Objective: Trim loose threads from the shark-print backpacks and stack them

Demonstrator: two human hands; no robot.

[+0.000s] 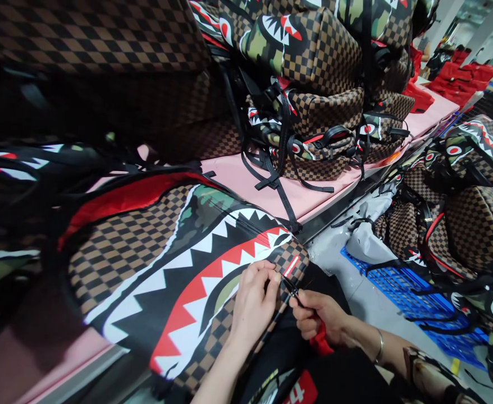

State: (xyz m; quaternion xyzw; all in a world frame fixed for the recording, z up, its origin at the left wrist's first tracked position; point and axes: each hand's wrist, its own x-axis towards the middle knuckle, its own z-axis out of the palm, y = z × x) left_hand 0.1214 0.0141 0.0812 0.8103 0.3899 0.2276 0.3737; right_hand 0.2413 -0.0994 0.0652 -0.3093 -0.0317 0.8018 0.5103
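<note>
A backpack (179,269) printed with brown checks, camouflage and a red-and-white shark mouth is lying flat across the near edge of a pink table (246,182), filling the middle of the view. Its lower right corner is sitting at about five o'clock from the bag's centre, and both hands are working there.

The left hand (252,300) is resting on that corner, with thumb and fingers pinching the edge of the bag beside a small red tab (291,266), which is lying just at two o'clock from the fingertips. The right hand (319,320) is clenching around a small cutting tool with a red handle (319,339); the handle is showing below the fist at six o'clock, and the dark tip (292,290) is pointing toward ten o'clock, meeting the bag's edge just beside the left fingertips. A metal bangle (380,345) is circling the right wrist.

So the bag corner is lying between the two grips, touching the left fingers and reached by the tool tip; most of the bag is spreading away toward nine and ten o'clock.

A pile of matching backpacks (314,84) is standing on the table at twelve o'clock, with black straps hanging down. More bags (469,224) are heaped at three o'clock over a blue crate (402,289) on the floor.
</note>
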